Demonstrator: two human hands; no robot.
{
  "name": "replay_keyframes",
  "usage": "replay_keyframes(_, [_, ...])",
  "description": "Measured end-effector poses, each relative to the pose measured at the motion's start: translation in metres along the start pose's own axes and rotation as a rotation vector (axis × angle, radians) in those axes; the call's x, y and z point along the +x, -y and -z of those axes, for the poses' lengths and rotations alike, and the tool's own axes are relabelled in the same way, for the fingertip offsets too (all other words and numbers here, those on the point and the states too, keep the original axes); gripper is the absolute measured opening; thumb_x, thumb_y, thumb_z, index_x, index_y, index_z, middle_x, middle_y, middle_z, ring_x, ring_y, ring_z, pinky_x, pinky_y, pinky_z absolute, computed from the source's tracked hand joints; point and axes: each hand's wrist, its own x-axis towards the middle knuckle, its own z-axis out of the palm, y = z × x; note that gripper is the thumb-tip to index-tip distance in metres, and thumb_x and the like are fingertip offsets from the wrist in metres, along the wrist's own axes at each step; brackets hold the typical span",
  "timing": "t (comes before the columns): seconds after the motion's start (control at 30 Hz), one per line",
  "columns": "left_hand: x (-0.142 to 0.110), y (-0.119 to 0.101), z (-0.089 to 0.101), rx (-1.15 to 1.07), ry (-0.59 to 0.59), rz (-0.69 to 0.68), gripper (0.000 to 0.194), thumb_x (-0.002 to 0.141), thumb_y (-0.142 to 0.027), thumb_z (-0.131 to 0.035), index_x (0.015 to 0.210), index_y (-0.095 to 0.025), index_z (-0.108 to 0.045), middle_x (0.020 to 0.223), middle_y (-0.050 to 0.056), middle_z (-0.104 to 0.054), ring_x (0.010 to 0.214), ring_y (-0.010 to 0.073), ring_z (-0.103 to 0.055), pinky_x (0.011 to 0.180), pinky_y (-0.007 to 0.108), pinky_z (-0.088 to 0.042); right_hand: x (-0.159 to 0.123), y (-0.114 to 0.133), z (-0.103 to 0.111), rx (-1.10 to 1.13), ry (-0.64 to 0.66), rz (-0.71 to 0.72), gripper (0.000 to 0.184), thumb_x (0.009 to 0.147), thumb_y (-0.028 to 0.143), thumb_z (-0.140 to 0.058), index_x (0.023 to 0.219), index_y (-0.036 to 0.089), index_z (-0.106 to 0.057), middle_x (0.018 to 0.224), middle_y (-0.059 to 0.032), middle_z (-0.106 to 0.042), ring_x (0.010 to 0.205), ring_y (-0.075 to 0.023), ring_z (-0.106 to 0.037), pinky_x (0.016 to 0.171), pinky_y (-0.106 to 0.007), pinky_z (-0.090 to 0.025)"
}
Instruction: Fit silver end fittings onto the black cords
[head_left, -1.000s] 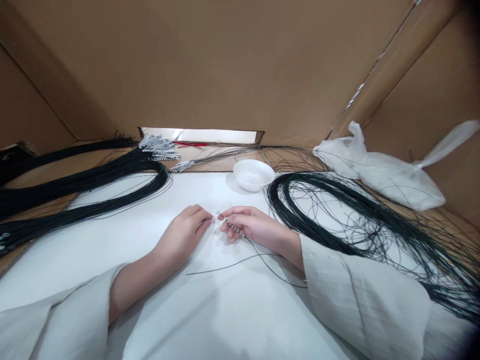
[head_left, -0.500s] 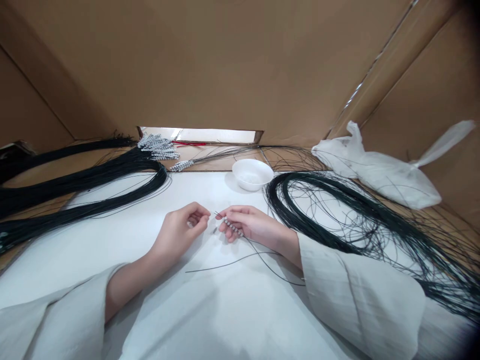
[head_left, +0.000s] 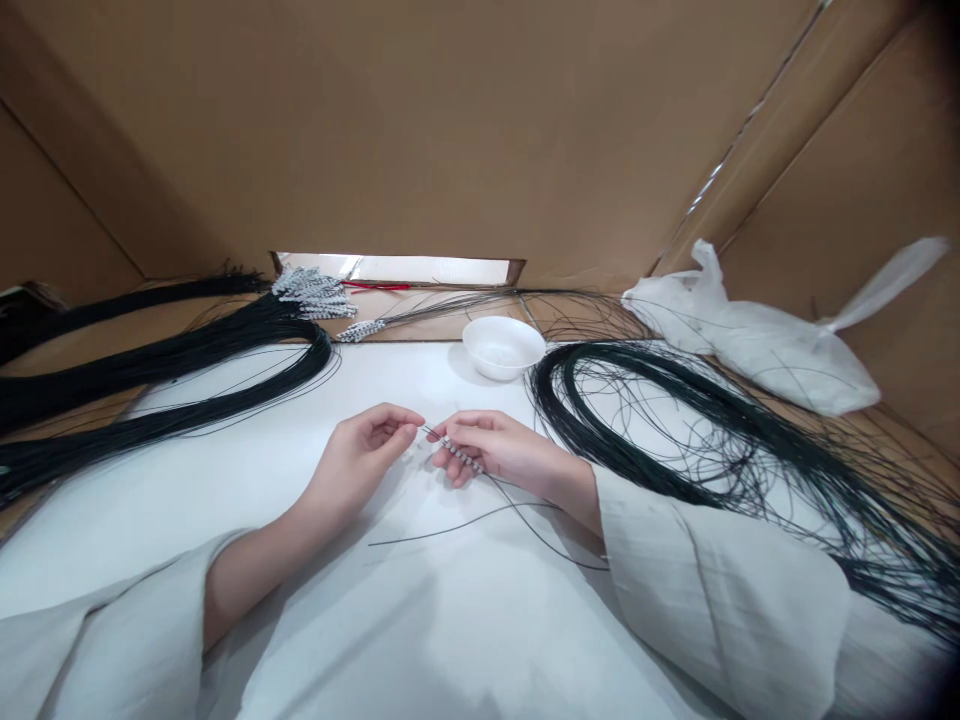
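At the middle of the white surface (head_left: pixel 420 390), your right hand (head_left: pixel 491 440) has its thumb pressed over loosely curled fingers, gripping the beaded wire (head_left: pixel 466 459). Your left hand (head_left: pixel 367 445) is just left of the wire's tip, thumb and forefinger drawn almost together; whether they touch the tip or pinch anything small, you cannot tell from here.

A row of pale beads already sits on your wire, and a short bare tip sticks out beyond them. That tip seems the only uncovered part at this end; you cannot count the beads. The beaded stretch lies aslant, its long axis running from far left to near right, with the tip pointing far left towards your left hand. Behind the beads, the bare dark wire runs on near and right towards your right sleeve (head_left: pixel 720 590).

Beyond your hands stands a white bowl (head_left: pixel 504 370), its contents too faint to tell. To the right is a coil of dark wires (head_left: pixel 555 395), on which you see no beads. At the far left lies a thick bundle with clustered beaded ends (head_left: pixel 304 292), which look finished, and a smaller beaded bunch (head_left: pixel 361 331) just right of it.
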Motion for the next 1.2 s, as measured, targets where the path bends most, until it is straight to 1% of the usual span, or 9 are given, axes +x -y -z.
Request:
replay_keyframes(0.13, [0.000,0.001,0.000,-0.019,0.027,-0.035,0.020,0.079,-0.033,-0.055,0.087,-0.017,-0.063,0.086,0.003,-0.067,0.078,0.0156,-0.061,0.070,0.024,-0.045,-0.001,0.001,-0.002,-0.009,0.002,0.002,0.016,0.085,0.019,-0.048,0.093,0.010,-0.059,0.076,-0.0076,-0.063,0.059,-0.0101,-0.060,0.059,-0.023,-0.050])
replay_keyframes(0.27, [0.000,0.002,-0.001,0.014,0.075,-0.058,0.021,0.080,-0.033,-0.054,0.088,-0.016,-0.064,0.086,0.004,-0.068,0.079,0.0164,-0.061,0.071,0.025,-0.045,-0.003,0.003,-0.004,-0.040,-0.008,0.009,0.009,0.080,0.018,-0.054,0.084,0.011,-0.059,0.075,-0.0067,-0.063,0.057,-0.0090,-0.057,0.057,-0.022,-0.050])
replay_keyframes(0.37, [-0.001,0.001,-0.001,-0.004,0.088,-0.040,0.022,0.079,-0.033,-0.055,0.089,-0.017,-0.064,0.086,0.004,-0.068,0.077,0.0157,-0.060,0.070,0.023,-0.044,-0.004,0.003,-0.006,-0.096,-0.030,0.008,0.007,0.079,0.017,-0.055,0.079,0.011,-0.059,0.073,-0.0060,-0.063,0.053,-0.0080,-0.056,0.053,-0.021,-0.049])
replay_keyframes(0.5, [-0.002,-0.002,-0.001,-0.048,0.097,0.009,0.022,0.079,-0.031,-0.054,0.091,-0.017,-0.065,0.084,0.003,-0.067,0.071,0.0133,-0.058,0.066,0.022,-0.044,-0.004,0.000,-0.009,-0.140,-0.054,0.024,0.008,0.078,0.017,-0.055,0.075,0.011,-0.059,0.071,-0.0056,-0.062,0.052,-0.0087,-0.056,0.050,-0.022,-0.050])
replay_keyframes(0.67, [-0.002,-0.004,-0.002,-0.112,0.129,0.059,0.020,0.077,-0.028,-0.056,0.090,-0.016,-0.066,0.075,0.001,-0.066,0.064,0.0111,-0.055,0.065,0.021,-0.043,-0.002,-0.005,-0.010,-0.154,-0.098,0.037,0.009,0.075,0.018,-0.057,0.071,0.010,-0.058,0.067,-0.0049,-0.062,0.050,-0.0088,-0.056,0.047,-0.021,-0.050])
replay_keyframes(0.83, [-0.002,-0.003,-0.003,-0.158,0.167,0.092,0.019,0.076,-0.028,-0.057,0.089,-0.017,-0.066,0.071,0.000,-0.065,0.065,0.0115,-0.054,0.063,0.021,-0.042,-0.002,-0.006,-0.010,-0.172,-0.087,0.074,0.009,0.074,0.018,-0.056,0.069,0.011,-0.057,0.066,-0.0040,-0.061,0.047,-0.0083,-0.056,0.045,-0.020,-0.049])
replay_keyframes(1.03, [-0.003,-0.008,-0.003,-0.196,0.175,0.130,0.015,0.075,-0.027,-0.060,0.083,-0.017,-0.066,0.068,-0.001,-0.064,0.063,0.0104,-0.053,0.062,0.021,-0.041,-0.003,-0.006,-0.011,-0.190,-0.088,0.056,0.008,0.073,0.017,-0.056,0.067,0.012,-0.057,0.063,-0.0027,-0.060,0.046,-0.0076,-0.054,0.045,-0.019,-0.048])
replay_keyframes(1.2, [-0.004,-0.008,-0.003,-0.217,0.185,0.140,0.014,0.076,-0.026,-0.060,0.083,-0.017,-0.066,0.069,-0.001,-0.064,0.063,0.0104,-0.053,0.062,0.021,-0.041,-0.004,-0.005,-0.012,-0.188,-0.088,0.061,0.008,0.072,0.015,-0.054,0.066,0.012,-0.058,0.064,-0.0030,-0.061,0.047,-0.0076,-0.054,0.046,-0.020,-0.048])
